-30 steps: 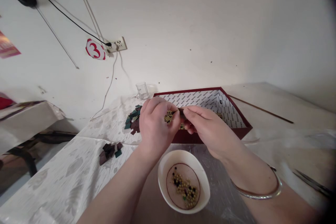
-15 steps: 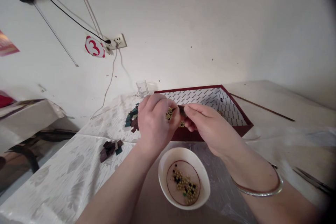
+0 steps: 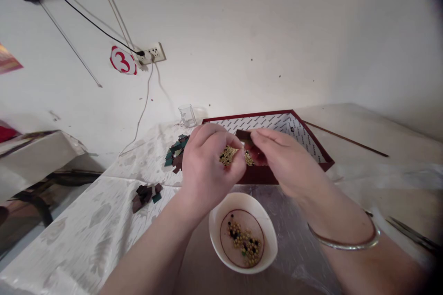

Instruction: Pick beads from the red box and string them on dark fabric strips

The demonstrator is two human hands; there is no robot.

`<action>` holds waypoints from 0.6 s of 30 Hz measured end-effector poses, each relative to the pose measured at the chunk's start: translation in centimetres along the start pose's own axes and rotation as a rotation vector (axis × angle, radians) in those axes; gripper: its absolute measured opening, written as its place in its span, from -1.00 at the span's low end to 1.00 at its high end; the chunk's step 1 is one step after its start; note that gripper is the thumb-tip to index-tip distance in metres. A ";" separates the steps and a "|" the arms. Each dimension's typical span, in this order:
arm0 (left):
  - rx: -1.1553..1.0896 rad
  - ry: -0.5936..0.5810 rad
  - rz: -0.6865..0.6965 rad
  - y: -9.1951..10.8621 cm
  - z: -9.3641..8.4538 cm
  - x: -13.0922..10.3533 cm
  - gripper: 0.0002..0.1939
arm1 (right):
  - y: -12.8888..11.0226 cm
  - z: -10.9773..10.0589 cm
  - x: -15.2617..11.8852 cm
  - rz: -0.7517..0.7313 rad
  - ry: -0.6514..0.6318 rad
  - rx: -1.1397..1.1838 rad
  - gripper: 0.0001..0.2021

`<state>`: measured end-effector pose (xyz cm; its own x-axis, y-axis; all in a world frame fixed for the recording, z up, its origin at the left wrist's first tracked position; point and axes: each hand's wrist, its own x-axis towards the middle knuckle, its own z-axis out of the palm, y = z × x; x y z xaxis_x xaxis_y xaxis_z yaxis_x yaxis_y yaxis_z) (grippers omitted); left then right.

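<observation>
My right hand [image 3: 285, 159] grips a small flat dark brown piece [image 3: 244, 135] between thumb and fingers; whether it is cloth, leather or card I cannot tell. Beside it, my left hand [image 3: 209, 161] has thumb and forefinger pinched together, and what lies between them is too small to make out. Both hands are over the near side of a dark red box [image 3: 256, 177] with a printed white lining. Small gold and black beads [image 3: 227, 156] show in the box between the fingers. Below the hands, a white bowl [image 3: 215, 235] holds more gold and black beads.
Dark green and brown flat pieces [image 3: 175, 151] lie left of the box, with a smaller pile [image 3: 145, 196] nearer. A clear glass mug [image 3: 187, 115] stands by the wall. A thin stick [image 3: 346, 139] and scissors-like metal tool [image 3: 411, 234] lie right.
The hands have drawn slightly apart. My right hand has turned, so more of the brown piece shows, and the left fingertips are now off it.
</observation>
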<state>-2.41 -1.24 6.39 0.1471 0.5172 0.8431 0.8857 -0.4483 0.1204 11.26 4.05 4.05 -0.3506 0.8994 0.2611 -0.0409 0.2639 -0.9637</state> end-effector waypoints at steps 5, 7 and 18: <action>-0.150 -0.612 0.098 1.1 -1.4 0.0 -0.87 | -0.4 -1.5 0.7 0.020 0.145 0.141 -0.79; -0.184 -0.721 0.068 0.1 -1.0 -0.1 -0.89 | -0.6 -1.9 0.9 0.017 0.162 0.167 -0.82; 0.232 -1.129 -0.183 -8.4 7.3 2.1 -0.86 | -0.5 -2.6 1.4 -0.026 0.170 0.188 -0.85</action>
<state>-6.39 8.93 3.35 0.2133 0.9675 -0.1358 0.9764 -0.2160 -0.0055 13.20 6.04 5.01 -0.1854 0.9430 0.2762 -0.2262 0.2325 -0.9459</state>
